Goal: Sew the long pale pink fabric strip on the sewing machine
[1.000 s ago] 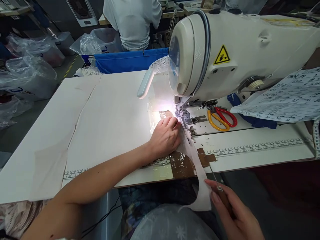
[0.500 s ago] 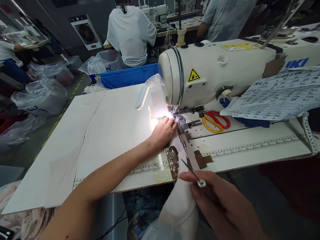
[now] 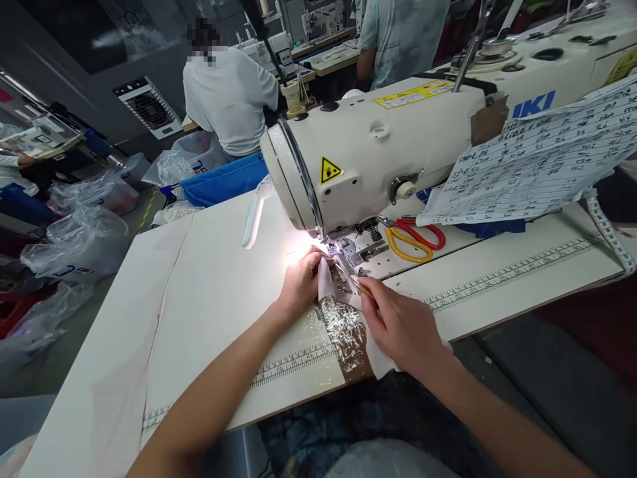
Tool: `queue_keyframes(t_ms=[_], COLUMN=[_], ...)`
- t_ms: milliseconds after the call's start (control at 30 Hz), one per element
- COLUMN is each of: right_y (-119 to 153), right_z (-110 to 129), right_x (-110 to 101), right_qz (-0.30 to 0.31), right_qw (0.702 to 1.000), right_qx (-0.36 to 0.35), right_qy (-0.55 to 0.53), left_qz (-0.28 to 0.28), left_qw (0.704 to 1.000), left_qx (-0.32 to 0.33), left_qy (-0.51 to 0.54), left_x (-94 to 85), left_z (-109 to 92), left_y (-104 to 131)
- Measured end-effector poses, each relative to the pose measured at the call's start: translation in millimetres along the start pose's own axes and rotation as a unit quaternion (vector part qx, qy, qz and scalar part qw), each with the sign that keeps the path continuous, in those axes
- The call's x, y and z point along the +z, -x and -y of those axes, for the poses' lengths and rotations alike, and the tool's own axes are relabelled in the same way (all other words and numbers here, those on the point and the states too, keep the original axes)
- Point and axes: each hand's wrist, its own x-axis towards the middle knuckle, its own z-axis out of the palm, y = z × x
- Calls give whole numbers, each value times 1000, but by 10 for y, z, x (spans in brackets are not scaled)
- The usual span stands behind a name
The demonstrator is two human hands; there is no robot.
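Under the lit needle area of a white sewing machine [image 3: 368,159], my left hand [image 3: 300,279] pinches the edge of a pale fabric piece [image 3: 326,279]. Close to its right, my right hand [image 3: 398,318] is closed on a thin pointed tool, whose tip reaches toward the presser foot. The fabric runs between both hands and hangs over the front table edge below my right hand. Shiny clear tape [image 3: 346,332] covers a brown patch on the table under the fabric.
Red and yellow-handled scissors [image 3: 411,242] lie right of the needle. A handwritten sheet [image 3: 537,159] hangs at the right, near a measuring tape [image 3: 610,232]. A white-handled tool [image 3: 253,219] rests behind my left hand. Two people work beyond the machine.
My right hand has moved forward and up with the pointed tool to the needle area. My left hand now holds the fabric edge raised and folded. The view has shifted right.
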Motion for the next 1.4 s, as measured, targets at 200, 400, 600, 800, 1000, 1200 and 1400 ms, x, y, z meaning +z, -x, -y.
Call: queue_keyframes(t_ms=[200, 400, 600, 800, 1000, 1200, 1400], right_y=[-86, -104, -81, -78, -103, 21, 522], right_z=[-4, -10, -22, -14, 1, 20, 2], right_x=[120, 167, 163, 140, 159, 53, -437], right_qz=[-21, -30, -22, 3, 18, 7, 97], right_qw=[999, 999, 999, 1000, 998, 998, 980], right_qx=[-20, -23, -16, 1, 4, -2, 39], right_qy=[21, 28, 22, 24, 58, 60, -172], left_qz=[12, 39, 39, 19, 18, 75, 131], left_qw=[1000, 998, 997, 997, 999, 988, 967], left_qx=[-27, -54, -71, -67, -22, 77, 105], left_qy=[-3, -18, 16, 34, -18, -108, -194], left_x=[1, -15, -18, -15, -16, -92, -143], left_z=[-16, -42, -14, -15, -18, -83, -212], left_y=[-14, -43, -55, -47, -30, -3, 67])
